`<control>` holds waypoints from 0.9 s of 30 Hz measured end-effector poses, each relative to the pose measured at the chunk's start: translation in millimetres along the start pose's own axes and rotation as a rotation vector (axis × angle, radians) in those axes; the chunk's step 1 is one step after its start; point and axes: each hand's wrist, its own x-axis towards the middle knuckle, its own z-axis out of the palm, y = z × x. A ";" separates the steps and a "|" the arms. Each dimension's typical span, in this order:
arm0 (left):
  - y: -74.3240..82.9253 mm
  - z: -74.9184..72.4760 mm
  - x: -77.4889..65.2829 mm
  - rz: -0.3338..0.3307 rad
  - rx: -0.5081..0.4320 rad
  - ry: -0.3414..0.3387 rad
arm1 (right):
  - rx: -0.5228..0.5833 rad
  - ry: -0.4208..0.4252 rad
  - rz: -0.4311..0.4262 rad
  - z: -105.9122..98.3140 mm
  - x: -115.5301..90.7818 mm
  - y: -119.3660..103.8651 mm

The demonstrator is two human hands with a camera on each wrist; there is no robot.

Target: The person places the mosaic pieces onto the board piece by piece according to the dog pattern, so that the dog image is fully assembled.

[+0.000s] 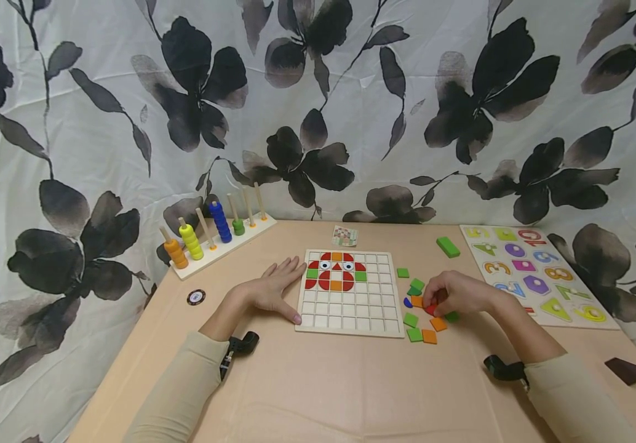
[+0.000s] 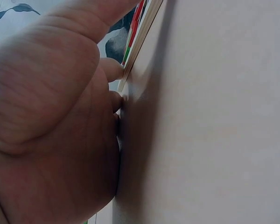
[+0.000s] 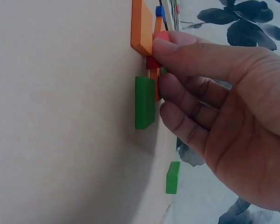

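A white grid board (image 1: 373,311) lies mid-table, with red, orange, green and eyed tiles (image 1: 337,272) forming a figure in its upper left. My left hand (image 1: 267,292) rests at the board's left edge, its fingers spread and the thumb by the lower left corner. To the right of the board, my right hand (image 1: 462,291) pinches a small red piece (image 3: 164,35) between thumb and fingers. Around those fingertips lie loose green tiles (image 1: 414,335), orange tiles (image 1: 429,336) and a blue piece (image 1: 408,303). The red piece's full shape is hidden by the fingers.
At the back left stands a peg stacker (image 1: 224,249) with coloured rings, and a round chip (image 1: 196,297) lies before it. Behind the board is a small pattern card (image 1: 345,236). A green block (image 1: 448,247) and a number puzzle (image 1: 539,274) occupy the right side.
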 end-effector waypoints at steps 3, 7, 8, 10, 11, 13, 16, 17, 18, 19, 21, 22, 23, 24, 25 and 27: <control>1.2 -0.6 -0.8 0.001 -0.001 -0.003 | 0.014 -0.011 -0.010 0.1 0.6 -0.6; 1.6 -0.9 -2.1 0.004 -0.008 -0.001 | 0.005 0.006 -0.028 -3.2 6.5 -2.3; 1.4 -0.8 -2.3 0.005 -0.009 0.000 | 0.009 0.016 -0.036 -4.7 9.0 -3.9; 1.4 -0.7 -2.7 0.006 -0.012 0.003 | 0.027 0.041 -0.048 -7.7 15.6 -8.6; 1.3 -0.7 -2.8 0.005 -0.011 0.002 | 0.039 0.056 -0.056 -9.1 19.8 -11.9; 1.2 -0.4 -2.6 0.002 -0.008 -0.001 | 0.063 0.090 -0.080 -11.1 29.0 -19.2; 0.8 0.5 -2.1 0.002 -0.009 0.000 | 0.071 0.147 -0.105 -10.6 45.3 -30.6; 0.7 0.7 -1.9 0.003 -0.011 0.002 | 0.072 0.165 -0.110 -9.7 50.9 -34.6; 0.4 0.9 -1.8 0.004 -0.012 0.004 | 0.072 0.179 -0.118 -8.4 56.6 -38.2; 0.1 1.2 -1.6 0.004 -0.012 0.005 | 0.068 0.193 -0.121 -6.5 62.4 -41.4; -0.8 1.8 -1.3 0.004 -0.007 0.007 | 0.065 0.210 -0.129 -2.5 73.8 -48.1; -1.0 1.9 -1.1 0.003 -0.005 0.006 | 0.062 0.218 -0.139 -0.4 79.4 -50.8; -1.4 2.3 -0.7 0.003 -0.004 0.005 | 0.056 0.226 -0.151 1.5 84.6 -53.8; -1.8 2.5 -0.5 0.002 0.000 0.003 | 0.050 0.232 -0.163 3.5 89.8 -55.9; -2.0 2.6 -0.3 0.002 0.001 0.002 | 0.045 0.235 -0.173 5.2 94.6 -58.1; -2.3 2.5 0.3 0.003 -0.002 0.002 | 0.047 0.235 -0.193 8.8 103.3 -61.4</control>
